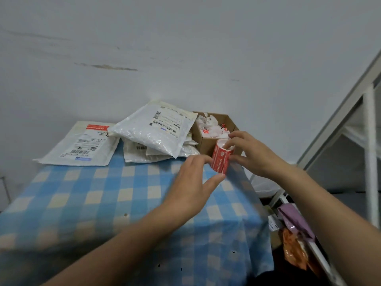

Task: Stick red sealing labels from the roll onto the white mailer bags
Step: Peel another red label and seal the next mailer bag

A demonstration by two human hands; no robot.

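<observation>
I am holding the red label roll [221, 159] over the checked surface [103, 203], just in front of the cardboard box [208, 144]. My right hand [249, 153] is curling round its top end. My left hand [191, 182] is lying nearly straight, thumb and forefinger tips touching its side. I judge I am starting a label. Next calls for peeling an edge free, then reaching the white mailer bags [156, 131] piled beyond.

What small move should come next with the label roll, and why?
Probably peel one label free with the left hand. The right hand grips the roll of red labels, the left fingertips touch its side, and the top mailer bag shows no red label.
</observation>
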